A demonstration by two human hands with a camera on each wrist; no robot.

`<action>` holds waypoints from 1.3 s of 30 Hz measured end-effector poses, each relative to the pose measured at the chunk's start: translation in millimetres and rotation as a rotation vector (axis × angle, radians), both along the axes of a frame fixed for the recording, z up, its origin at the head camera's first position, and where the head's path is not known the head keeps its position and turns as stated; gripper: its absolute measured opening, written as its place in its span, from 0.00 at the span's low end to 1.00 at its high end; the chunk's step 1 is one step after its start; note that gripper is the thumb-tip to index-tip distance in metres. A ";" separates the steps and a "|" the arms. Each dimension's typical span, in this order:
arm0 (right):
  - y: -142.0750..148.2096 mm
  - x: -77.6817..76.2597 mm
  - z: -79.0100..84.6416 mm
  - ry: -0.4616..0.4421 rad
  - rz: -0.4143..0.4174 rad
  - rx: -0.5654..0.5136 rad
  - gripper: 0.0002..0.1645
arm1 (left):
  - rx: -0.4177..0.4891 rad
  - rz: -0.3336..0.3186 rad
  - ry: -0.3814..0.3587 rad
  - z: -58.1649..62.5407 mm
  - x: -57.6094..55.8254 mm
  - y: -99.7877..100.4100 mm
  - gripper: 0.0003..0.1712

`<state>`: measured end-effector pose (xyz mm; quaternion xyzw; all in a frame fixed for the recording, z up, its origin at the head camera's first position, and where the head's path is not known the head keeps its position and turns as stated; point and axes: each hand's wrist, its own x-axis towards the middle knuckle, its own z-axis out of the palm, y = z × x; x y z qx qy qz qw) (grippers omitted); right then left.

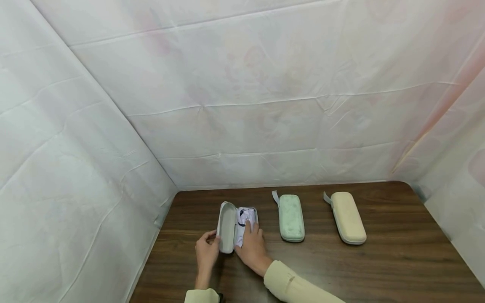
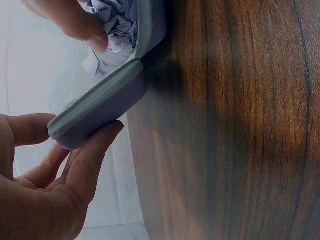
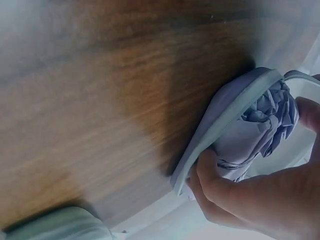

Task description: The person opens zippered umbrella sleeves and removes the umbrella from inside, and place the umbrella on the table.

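Lavender cloth, crumpled into a bundle [image 1: 240, 240], lies in the base of an open purple case [image 2: 159, 25], set on the left part of a dark wooden table [image 1: 398, 240]. A dark band [image 3: 232, 165] runs across the bundle (only part of it shows past the fingers). The person's right hand [image 1: 253, 248] reaches over the base and grips the bundle, thumb on one side and bent fingers on the other, right by the case's rim. The left hand [image 1: 207, 251] pinches the outer end of the lid [image 1: 227, 227] between thumb and fingers; the lid is folded open toward the left and tilts up from the wood, its pale grey inside showing. Pale edging [image 2: 100, 97] follows the rim of the lid. Just right of the purple case lies a closed mint-green case [image 1: 291, 219] with a grey strap [image 1: 275, 198] at its far end; farther right, well apart, lies a cream case [image 1: 347, 218], also closed, with a similar strap. Cream sleeves [image 1: 282, 280] cover both forearms. Creased whitish sheeting [image 1: 265, 71] with faint pink blotches rises behind the table and along its sides.
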<state>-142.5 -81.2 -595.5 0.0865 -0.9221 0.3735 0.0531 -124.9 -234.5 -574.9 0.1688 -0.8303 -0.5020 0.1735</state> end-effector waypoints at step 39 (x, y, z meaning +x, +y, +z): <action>-11.4 -10.6 -6.6 -0.082 -0.043 0.017 0.69 | 0.037 -0.028 -0.023 -3.1 0.4 1.2 0.12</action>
